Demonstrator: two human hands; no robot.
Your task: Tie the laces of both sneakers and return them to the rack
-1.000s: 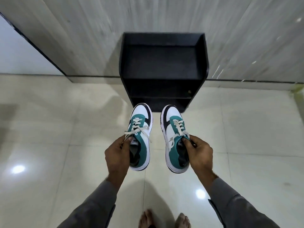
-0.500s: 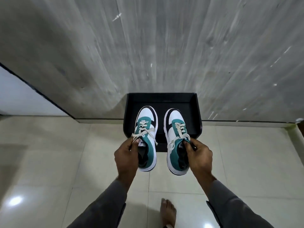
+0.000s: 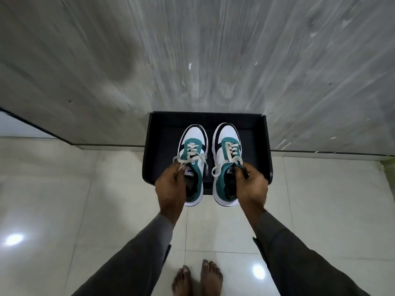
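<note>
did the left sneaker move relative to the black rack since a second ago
Yes. The left sneaker went forward, from in front of the black rack to over its top.

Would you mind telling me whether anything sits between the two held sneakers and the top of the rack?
Nothing visible does. The left hand and right hand hold the left sneaker and right sneaker over the rack, whose visible top surface is bare.

Beyond your hands a grey wood-grain wall (image 3: pixel 213 50) fills the upper view, with a dark skirting line (image 3: pixel 320 152) at its base. Under them lie glossy cream floor tiles (image 3: pixel 64 189), with bright light reflections (image 3: pixel 14 239) off to either side.
</note>
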